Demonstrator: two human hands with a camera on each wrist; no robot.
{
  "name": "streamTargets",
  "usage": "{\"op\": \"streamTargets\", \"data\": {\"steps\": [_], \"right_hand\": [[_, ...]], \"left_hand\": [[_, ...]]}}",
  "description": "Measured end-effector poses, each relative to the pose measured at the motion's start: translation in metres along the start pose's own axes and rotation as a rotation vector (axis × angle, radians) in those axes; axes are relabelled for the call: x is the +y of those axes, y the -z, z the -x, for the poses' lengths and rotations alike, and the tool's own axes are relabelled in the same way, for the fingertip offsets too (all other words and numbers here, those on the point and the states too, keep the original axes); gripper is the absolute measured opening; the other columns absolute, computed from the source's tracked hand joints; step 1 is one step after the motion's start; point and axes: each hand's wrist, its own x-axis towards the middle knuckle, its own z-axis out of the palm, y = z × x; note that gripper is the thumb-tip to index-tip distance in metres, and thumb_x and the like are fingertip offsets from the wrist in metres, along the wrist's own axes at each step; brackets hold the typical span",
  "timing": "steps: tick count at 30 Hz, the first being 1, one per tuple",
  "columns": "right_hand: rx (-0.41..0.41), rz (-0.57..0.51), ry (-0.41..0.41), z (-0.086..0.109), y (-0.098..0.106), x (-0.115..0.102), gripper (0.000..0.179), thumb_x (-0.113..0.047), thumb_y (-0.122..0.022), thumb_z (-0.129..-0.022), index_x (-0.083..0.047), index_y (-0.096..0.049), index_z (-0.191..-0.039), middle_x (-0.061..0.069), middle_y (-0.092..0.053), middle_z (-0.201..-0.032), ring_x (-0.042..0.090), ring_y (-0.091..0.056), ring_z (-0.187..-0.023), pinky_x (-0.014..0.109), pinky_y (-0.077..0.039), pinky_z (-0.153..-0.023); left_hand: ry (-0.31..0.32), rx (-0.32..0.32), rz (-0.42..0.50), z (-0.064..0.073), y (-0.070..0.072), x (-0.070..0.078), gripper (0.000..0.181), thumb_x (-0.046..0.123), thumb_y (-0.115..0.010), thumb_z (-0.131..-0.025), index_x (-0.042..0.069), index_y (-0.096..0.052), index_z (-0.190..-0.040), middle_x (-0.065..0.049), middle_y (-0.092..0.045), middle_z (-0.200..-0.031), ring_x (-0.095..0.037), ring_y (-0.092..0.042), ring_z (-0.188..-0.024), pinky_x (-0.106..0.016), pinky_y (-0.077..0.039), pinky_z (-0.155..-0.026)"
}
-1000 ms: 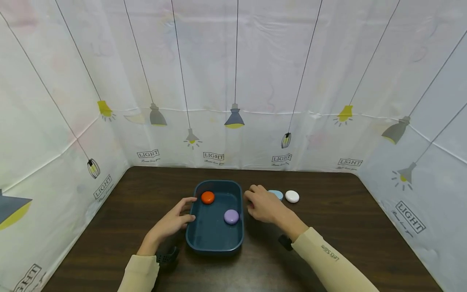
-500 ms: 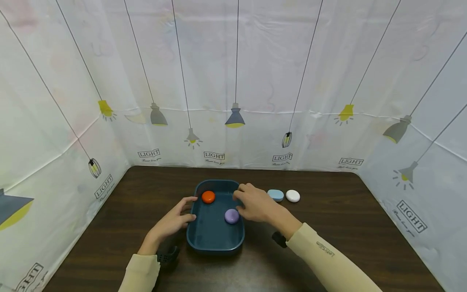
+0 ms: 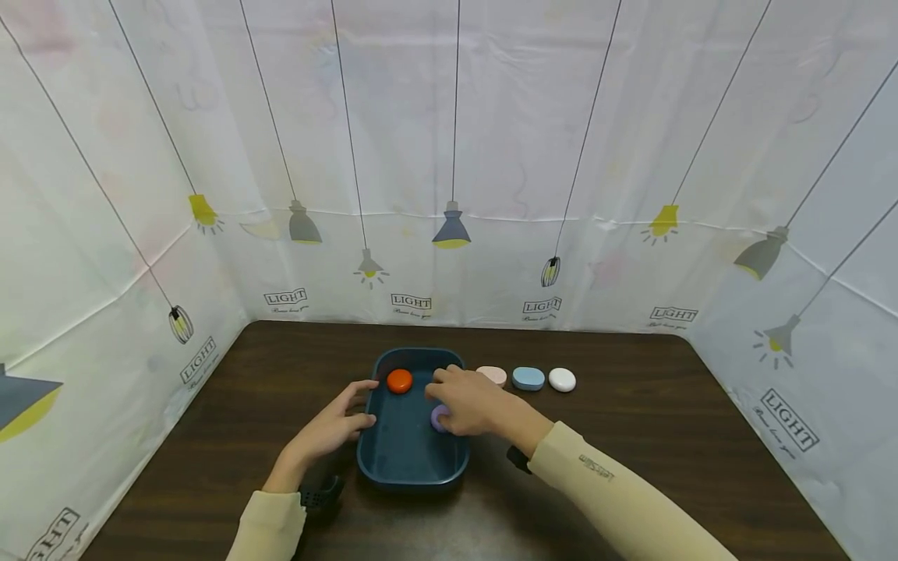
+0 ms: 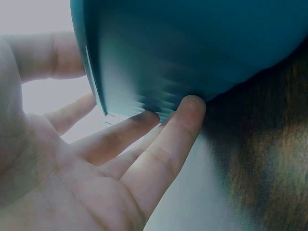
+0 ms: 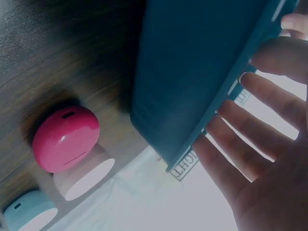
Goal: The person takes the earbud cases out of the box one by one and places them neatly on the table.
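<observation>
A dark blue rectangular tray [image 3: 407, 461] sits on the table, holding an orange rounded case [image 3: 399, 381] and a purple one [image 3: 438, 421]. My left hand [image 3: 330, 425] is at the tray's left side; in the left wrist view its fairly straight fingers [image 4: 190, 108] touch the outer wall. Reaching across the right rim, my right hand [image 3: 470, 401] is over the tray, its thumb overlapping the purple case in the head view. From the right wrist, its fingers [image 5: 255, 106] look extended past the rim, and their tips are partly hidden.
Right of the tray stand a pale pink case [image 3: 493, 375], a light blue case [image 3: 528, 379] and a white case [image 3: 562, 379]. A bright pink case [image 5: 66, 139] with a small port shows beside them in the right wrist view. A printed curtain [image 3: 491, 117] encloses the table.
My right hand has moved left, from beside the tray to over its inside, and now partly covers the purple case. The pale pink case has come into view. My left hand stays put.
</observation>
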Motion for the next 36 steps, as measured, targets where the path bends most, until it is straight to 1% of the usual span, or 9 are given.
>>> {"op": "streamTargets", "data": {"steps": [5,8,14,19,25,28,33,36], "right_hand": [[-0.042,0.052,0.012,-0.009,-0.007,-0.004,0.030,-0.027,-0.071,-0.092,-0.018,-0.070,-0.121,0.001,-0.060,-0.109,0.019,-0.053,-0.093,0.034,-0.054,-0.079],[-0.073,0.073,0.007,-0.015,-0.014,-0.005,0.031,-0.026,-0.071,-0.091,-0.020,-0.070,-0.121,0.000,-0.059,-0.107,0.019,-0.053,-0.093,0.034,-0.054,-0.079],[-0.139,0.098,-0.021,-0.022,-0.027,-0.006,0.029,-0.024,-0.071,-0.092,-0.023,-0.069,-0.120,-0.002,-0.056,-0.104,0.017,-0.051,-0.091,0.032,-0.052,-0.073],[-0.162,0.099,-0.050,-0.026,-0.030,-0.008,0.028,-0.024,-0.075,-0.090,-0.023,-0.070,-0.118,-0.003,-0.056,-0.103,0.016,-0.051,-0.090,0.031,-0.051,-0.070],[-0.194,0.060,-0.078,-0.032,-0.033,-0.011,0.030,-0.023,-0.077,-0.090,-0.023,-0.071,-0.118,-0.002,-0.058,-0.106,0.017,-0.053,-0.094,0.033,-0.055,-0.075],[-0.192,0.038,-0.084,-0.034,-0.035,-0.012,0.028,-0.023,-0.077,-0.090,-0.023,-0.071,-0.118,-0.002,-0.059,-0.107,0.017,-0.051,-0.094,0.033,-0.054,-0.076],[-0.152,0.004,-0.068,-0.036,-0.036,-0.014,0.024,-0.024,-0.074,-0.092,-0.021,-0.072,-0.116,-0.002,-0.059,-0.105,0.016,-0.050,-0.092,0.031,-0.053,-0.075],[-0.137,-0.005,-0.065,-0.037,-0.037,-0.015,0.024,-0.027,-0.074,-0.092,-0.020,-0.072,-0.116,-0.002,-0.060,-0.105,0.016,-0.051,-0.091,0.031,-0.053,-0.076]], "left_hand": [[0.001,-0.004,0.008,-0.001,0.001,0.000,0.060,0.013,-0.058,-0.102,0.015,-0.034,-0.156,-0.025,-0.034,-0.157,-0.040,-0.049,-0.132,-0.055,-0.050,-0.099],[0.004,-0.003,0.012,-0.001,0.001,0.000,0.060,0.013,-0.058,-0.102,0.015,-0.034,-0.156,-0.025,-0.035,-0.157,-0.039,-0.050,-0.131,-0.054,-0.051,-0.098],[0.005,-0.001,0.007,0.000,0.000,0.001,0.059,0.013,-0.058,-0.102,0.014,-0.034,-0.156,-0.025,-0.035,-0.157,-0.039,-0.051,-0.131,-0.054,-0.052,-0.098],[-0.003,0.002,0.007,-0.001,0.000,0.000,0.059,0.012,-0.059,-0.101,0.015,-0.035,-0.155,-0.025,-0.037,-0.156,-0.039,-0.052,-0.130,-0.053,-0.052,-0.097],[-0.005,0.000,0.011,-0.001,0.000,-0.001,0.059,0.012,-0.059,-0.101,0.015,-0.035,-0.155,-0.025,-0.037,-0.155,-0.038,-0.053,-0.128,-0.052,-0.053,-0.095],[-0.004,-0.002,0.012,-0.001,0.000,0.000,0.059,0.012,-0.059,-0.101,0.015,-0.035,-0.155,-0.025,-0.036,-0.156,-0.038,-0.052,-0.129,-0.053,-0.053,-0.096],[-0.003,0.001,0.012,-0.001,0.000,-0.001,0.059,0.012,-0.058,-0.101,0.014,-0.035,-0.155,-0.025,-0.036,-0.156,-0.039,-0.052,-0.130,-0.054,-0.053,-0.096],[-0.008,0.000,0.014,-0.001,0.000,-0.001,0.059,0.012,-0.058,-0.101,0.014,-0.035,-0.155,-0.025,-0.036,-0.156,-0.039,-0.052,-0.130,-0.054,-0.053,-0.096]]}}
